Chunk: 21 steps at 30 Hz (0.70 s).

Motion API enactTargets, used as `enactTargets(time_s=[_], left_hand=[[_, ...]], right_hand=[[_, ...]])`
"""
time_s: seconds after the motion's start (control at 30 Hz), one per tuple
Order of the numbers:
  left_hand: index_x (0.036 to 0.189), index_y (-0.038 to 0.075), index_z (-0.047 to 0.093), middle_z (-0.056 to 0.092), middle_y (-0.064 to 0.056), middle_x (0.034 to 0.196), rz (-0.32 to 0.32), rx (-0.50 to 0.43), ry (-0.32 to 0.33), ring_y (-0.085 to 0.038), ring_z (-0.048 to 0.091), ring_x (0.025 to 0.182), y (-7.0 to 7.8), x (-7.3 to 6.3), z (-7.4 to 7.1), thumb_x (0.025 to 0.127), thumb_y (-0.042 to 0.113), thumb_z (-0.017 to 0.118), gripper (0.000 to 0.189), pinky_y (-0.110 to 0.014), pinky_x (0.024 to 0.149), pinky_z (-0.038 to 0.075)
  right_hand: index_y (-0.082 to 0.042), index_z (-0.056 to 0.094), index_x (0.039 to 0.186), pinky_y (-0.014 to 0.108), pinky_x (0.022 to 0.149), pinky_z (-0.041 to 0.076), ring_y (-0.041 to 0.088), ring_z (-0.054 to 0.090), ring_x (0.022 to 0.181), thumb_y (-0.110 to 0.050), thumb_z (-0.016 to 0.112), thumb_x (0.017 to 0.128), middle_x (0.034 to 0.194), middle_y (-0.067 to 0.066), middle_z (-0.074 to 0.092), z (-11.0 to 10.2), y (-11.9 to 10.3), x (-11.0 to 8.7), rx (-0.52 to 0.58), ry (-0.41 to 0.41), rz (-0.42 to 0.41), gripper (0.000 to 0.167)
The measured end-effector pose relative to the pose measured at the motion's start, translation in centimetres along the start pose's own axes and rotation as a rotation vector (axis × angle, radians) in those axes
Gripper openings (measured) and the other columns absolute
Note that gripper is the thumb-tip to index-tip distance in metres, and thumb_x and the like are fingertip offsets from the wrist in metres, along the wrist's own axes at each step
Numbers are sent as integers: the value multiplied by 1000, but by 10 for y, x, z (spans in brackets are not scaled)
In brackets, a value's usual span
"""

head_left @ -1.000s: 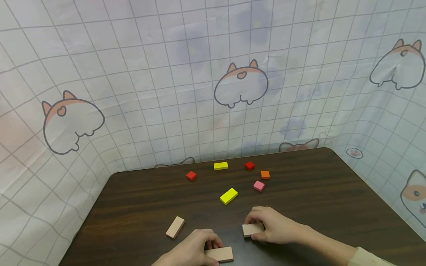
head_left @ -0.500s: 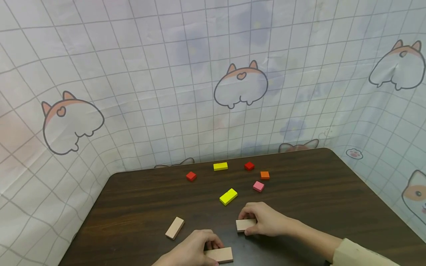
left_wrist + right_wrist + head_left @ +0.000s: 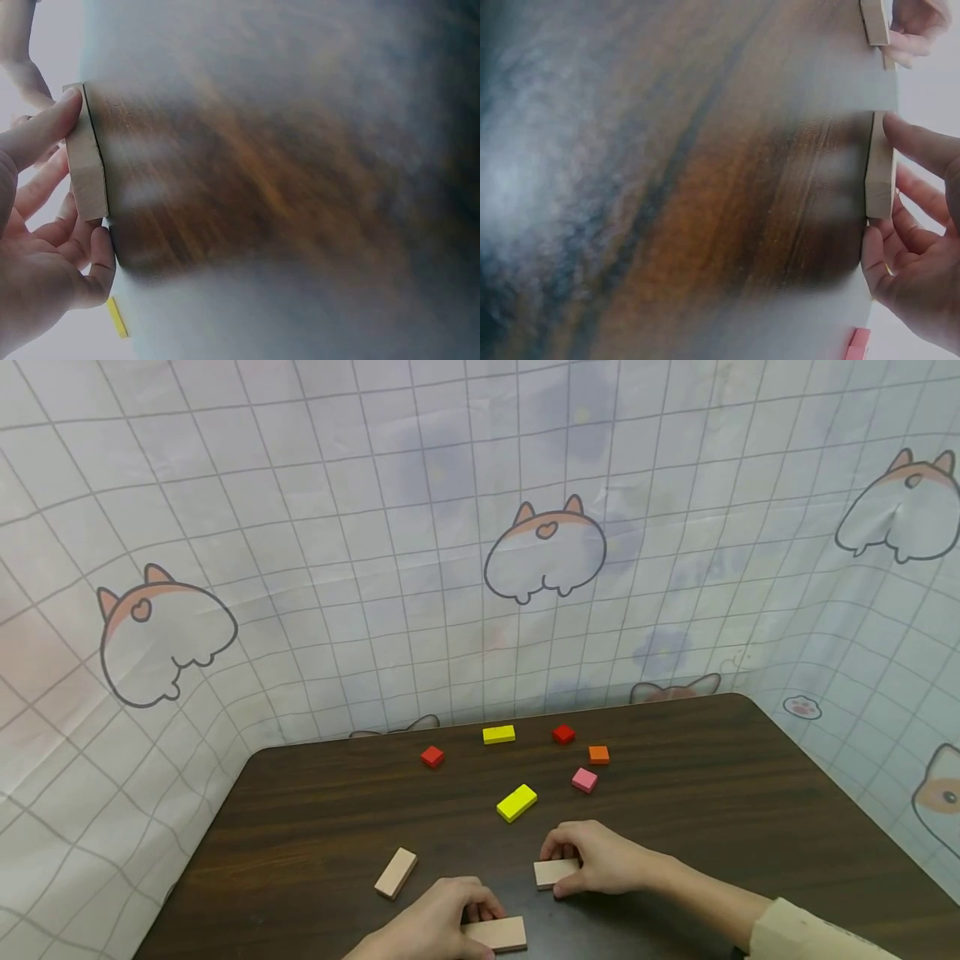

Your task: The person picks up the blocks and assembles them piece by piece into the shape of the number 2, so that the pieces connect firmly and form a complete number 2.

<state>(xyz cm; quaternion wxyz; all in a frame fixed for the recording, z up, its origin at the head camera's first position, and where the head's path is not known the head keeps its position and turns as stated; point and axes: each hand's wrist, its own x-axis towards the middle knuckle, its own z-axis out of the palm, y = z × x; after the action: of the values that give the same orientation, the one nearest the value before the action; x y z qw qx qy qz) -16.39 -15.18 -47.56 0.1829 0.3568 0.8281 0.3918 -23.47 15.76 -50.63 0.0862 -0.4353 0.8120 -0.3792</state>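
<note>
Low in the head view, my left hand (image 3: 438,918) grips a plain wooden block (image 3: 498,934) that lies flat on the dark table. The left wrist view shows the thumb on the near long side of this block (image 3: 88,161), with fingers behind it. To the right and a little farther off, my right hand (image 3: 600,857) holds a second plain wooden block (image 3: 553,873) between thumb and fingers. From the right wrist, that block (image 3: 880,165) sits at the table surface. A gap separates the two held blocks. The right hand covers the right end of its block.
A third plain block (image 3: 396,872) lies left of my hands. Beyond them are a yellow block (image 3: 517,802), a pink block (image 3: 584,780), an orange block (image 3: 598,755), red blocks (image 3: 432,757) and another yellow block (image 3: 498,735). A patterned cloth (image 3: 375,568) stands behind the table.
My right hand has moved left with its plain block, closer to the left hand's block, mostly in the first half second. My left hand and its block stay in place.
</note>
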Motion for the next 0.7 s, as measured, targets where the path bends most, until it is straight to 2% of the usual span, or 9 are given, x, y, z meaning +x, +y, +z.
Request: enactTargets(time_s=[0.03,0.27,0.37,0.5,0.6,0.7], left_hand=[[106,13,75,59,16,90,-5,-2,0,2,56,78,0,0,0,80,11,90,30,-20,70,51],[106,13,75,60,16,90,-11,-9,-2,2,56,78,1,0,0,80,10,90,30,-20,70,51],[106,13,75,60,17,90,-6,-13,-5,2,56,78,1,0,0,80,11,90,30,-21,70,51],[107,13,75,60,17,90,7,-18,-14,2,57,78,-3,0,0,81,13,89,29,-21,70,51],[108,13,74,60,17,91,18,-2,-24,2,57,79,-7,0,0,83,16,88,29,-21,70,51],[108,13,75,60,17,91,12,0,-25,2,57,79,-8,0,0,83,16,88,29,-21,70,51]], right_hand=[[-21,68,110,24,67,49,4,55,82,-40,83,88,98,-14,61,1,3,-1,-15,4,-14,33],[-16,70,107,27,70,50,8,58,82,-31,86,86,95,-10,63,-7,-17,0,70,-9,83,30],[-18,70,110,25,70,49,4,57,83,-33,84,88,97,-12,63,-3,-2,-1,63,-5,59,30],[-20,70,113,24,67,48,5,57,83,-39,83,88,99,-12,63,6,30,-3,72,4,32,34],[-25,70,113,25,68,49,6,58,83,-42,84,86,98,-12,64,11,48,-4,98,4,62,36],[-26,70,111,25,68,49,6,58,83,-42,85,86,97,-13,64,10,44,-5,110,6,77,34]])
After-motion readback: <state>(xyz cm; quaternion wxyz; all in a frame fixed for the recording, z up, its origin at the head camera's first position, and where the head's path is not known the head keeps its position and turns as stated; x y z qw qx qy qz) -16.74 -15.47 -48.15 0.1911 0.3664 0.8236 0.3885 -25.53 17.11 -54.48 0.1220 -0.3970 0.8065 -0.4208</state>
